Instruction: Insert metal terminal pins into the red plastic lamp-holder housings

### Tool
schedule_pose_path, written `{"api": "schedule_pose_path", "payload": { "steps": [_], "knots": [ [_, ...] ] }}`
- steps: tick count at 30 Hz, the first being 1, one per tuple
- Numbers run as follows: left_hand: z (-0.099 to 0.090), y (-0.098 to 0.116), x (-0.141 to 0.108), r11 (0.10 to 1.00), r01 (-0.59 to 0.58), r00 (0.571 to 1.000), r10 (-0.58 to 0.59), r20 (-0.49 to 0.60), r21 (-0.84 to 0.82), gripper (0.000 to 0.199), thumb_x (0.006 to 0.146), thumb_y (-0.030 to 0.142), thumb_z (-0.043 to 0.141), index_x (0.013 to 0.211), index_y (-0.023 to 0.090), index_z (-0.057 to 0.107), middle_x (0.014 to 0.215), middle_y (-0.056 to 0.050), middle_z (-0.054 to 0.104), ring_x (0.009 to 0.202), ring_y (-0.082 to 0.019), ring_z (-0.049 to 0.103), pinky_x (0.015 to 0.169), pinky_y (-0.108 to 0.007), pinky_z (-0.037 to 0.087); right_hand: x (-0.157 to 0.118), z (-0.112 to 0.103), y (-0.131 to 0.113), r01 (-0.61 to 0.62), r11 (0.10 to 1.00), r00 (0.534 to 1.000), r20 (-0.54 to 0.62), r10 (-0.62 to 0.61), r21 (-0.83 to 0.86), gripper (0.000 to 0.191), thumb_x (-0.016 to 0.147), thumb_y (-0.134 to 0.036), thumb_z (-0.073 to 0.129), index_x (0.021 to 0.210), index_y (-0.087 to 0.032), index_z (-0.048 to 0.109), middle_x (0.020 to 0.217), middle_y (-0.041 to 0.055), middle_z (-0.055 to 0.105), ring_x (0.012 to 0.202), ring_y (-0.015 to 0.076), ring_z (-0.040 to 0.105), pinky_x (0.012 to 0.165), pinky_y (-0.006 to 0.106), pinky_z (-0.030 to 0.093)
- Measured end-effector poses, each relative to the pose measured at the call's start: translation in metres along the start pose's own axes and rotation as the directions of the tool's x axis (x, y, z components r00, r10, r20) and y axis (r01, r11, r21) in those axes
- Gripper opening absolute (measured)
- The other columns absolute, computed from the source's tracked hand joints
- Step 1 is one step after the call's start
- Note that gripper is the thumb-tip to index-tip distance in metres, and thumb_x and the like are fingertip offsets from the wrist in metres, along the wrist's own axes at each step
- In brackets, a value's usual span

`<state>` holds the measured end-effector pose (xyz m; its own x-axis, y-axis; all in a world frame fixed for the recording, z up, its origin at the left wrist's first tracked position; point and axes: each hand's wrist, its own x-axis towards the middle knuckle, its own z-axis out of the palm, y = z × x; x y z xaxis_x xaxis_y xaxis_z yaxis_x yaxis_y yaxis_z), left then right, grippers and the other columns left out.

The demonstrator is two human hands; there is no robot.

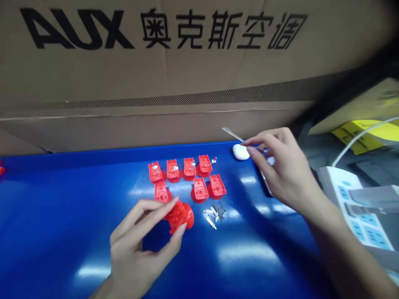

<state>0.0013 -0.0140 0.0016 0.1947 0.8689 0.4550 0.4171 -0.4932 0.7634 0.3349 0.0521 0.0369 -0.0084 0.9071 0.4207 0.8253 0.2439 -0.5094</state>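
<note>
Between thumb and fingers, my left hand (143, 245) pinches a red plastic housing (181, 216) with a rounded end. Held in my right hand (277, 162) is a thin pale stick (232, 133) with a flattened tip, pointing up and left; its exact kind is unclear. Similar red housings (200, 189) stand in two rows beyond the left hand. Those of the back row (173, 169) carry small metal and white pieces on top. A loose heap of dark thin pins (220, 211) and small white pieces (211, 223) lies right of the held housing.
A white rounded case (241, 152) and a dark flat device (267, 187), partly hidden, lie by my right hand on the blue work surface (77, 216). A large cardboard box (187, 74) walls off the back. At right is a white power strip (346, 182) with a cable.
</note>
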Motion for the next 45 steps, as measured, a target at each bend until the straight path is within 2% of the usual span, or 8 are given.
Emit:
{"api": "schedule_pose_path", "payload": {
  "steps": [2,4,9,13,18,23,35,45],
  "knots": [
    [0.0,0.0,-0.001,0.996,-0.055,0.998,0.053,0.023,0.076,0.064,0.084,0.007,0.086,0.142,0.03,0.075,0.115,-0.006,0.073,0.099,-0.022,0.074,0.082,-0.034,0.064,0.016,0.012,0.0,0.105,0.991,0.991,0.094,-0.097,-0.081,0.024,0.115,-0.034,0.054,0.122,-0.023,0.075,0.115,0.0132,0.064,0.105,0.0297,0.064,0.09,0.043,0.052],
    [0.001,0.0,-0.001,0.986,-0.1,0.994,0.094,0.049,0.133,0.065,0.085,0.007,0.085,0.144,0.03,0.074,0.117,-0.006,0.073,0.101,-0.022,0.074,0.084,-0.034,0.064,0.03,0.028,0.001,0.216,0.953,0.96,0.226,-0.167,-0.211,0.026,0.115,-0.028,0.052,0.121,-0.019,0.076,0.113,0.0149,0.068,0.105,0.0311,0.064,0.091,0.044,0.049],
    [0.003,-0.002,-0.002,0.957,-0.176,0.984,0.171,0.043,0.229,0.06,0.089,0.007,0.082,0.144,0.028,0.074,0.121,-0.006,0.075,0.103,-0.021,0.076,0.086,-0.031,0.065,0.048,0.069,0.012,0.295,0.921,0.931,0.295,-0.216,-0.254,0.025,0.113,-0.024,0.057,0.116,-0.02,0.081,0.111,0.0147,0.072,0.108,0.0334,0.06,0.087,0.043,0.04],
    [0.006,-0.003,-0.003,0.943,-0.197,0.979,0.203,0.008,0.269,0.053,0.092,0.007,0.08,0.141,0.026,0.075,0.117,-0.006,0.076,0.099,-0.018,0.077,0.083,-0.028,0.065,0.051,0.087,0.023,0.322,0.913,0.918,0.317,-0.237,-0.249,0.024,0.111,-0.02,0.059,0.116,-0.023,0.082,0.106,0.0131,0.074,0.107,0.0328,0.059,0.086,0.043,0.037],
    [0.007,-0.002,-0.005,0.961,-0.163,0.986,0.168,0.0,0.225,0.06,0.091,0.008,0.081,0.148,0.02,0.067,0.115,-0.006,0.079,0.102,-0.019,0.077,0.092,-0.033,0.065,0.052,0.087,0.03,0.345,0.914,0.904,0.336,-0.263,-0.213,0.023,0.111,-0.02,0.059,0.117,-0.023,0.081,0.108,0.0121,0.075,0.109,0.0323,0.059,0.086,0.042,0.037],
    [0.008,-0.003,-0.006,0.969,-0.16,0.987,0.164,-0.001,0.186,0.06,0.089,0.005,0.083,0.145,0.018,0.066,0.114,-0.006,0.079,0.105,-0.02,0.077,0.097,-0.033,0.063,0.053,0.086,0.032,0.349,0.917,0.901,0.336,-0.273,-0.191,0.022,0.111,-0.022,0.059,0.116,-0.022,0.08,0.11,0.0125,0.075,0.109,0.0315,0.059,0.087,0.04,0.038],
    [0.009,-0.004,-0.006,0.965,-0.165,0.986,0.165,0.018,0.201,0.057,0.09,0.009,0.083,0.144,0.019,0.066,0.113,-0.006,0.078,0.101,-0.019,0.077,0.093,-0.032,0.064,0.055,0.088,0.039,0.365,0.919,0.891,0.343,-0.299,-0.148,0.021,0.112,-0.022,0.058,0.115,-0.024,0.079,0.112,0.0115,0.076,0.109,0.0313,0.06,0.091,0.041,0.038],
    [0.009,-0.005,-0.008,0.964,-0.156,0.988,0.155,0.02,0.217,0.057,0.09,0.01,0.083,0.143,0.019,0.067,0.112,-0.005,0.078,0.099,-0.019,0.077,0.091,-0.033,0.064,0.053,0.08,0.05,0.355,0.925,0.894,0.339,-0.294,-0.134,0.019,0.11,-0.025,0.06,0.12,-0.025,0.077,0.115,0.0116,0.075,0.11,0.0325,0.06,0.092,0.044,0.038]
  ]
}}
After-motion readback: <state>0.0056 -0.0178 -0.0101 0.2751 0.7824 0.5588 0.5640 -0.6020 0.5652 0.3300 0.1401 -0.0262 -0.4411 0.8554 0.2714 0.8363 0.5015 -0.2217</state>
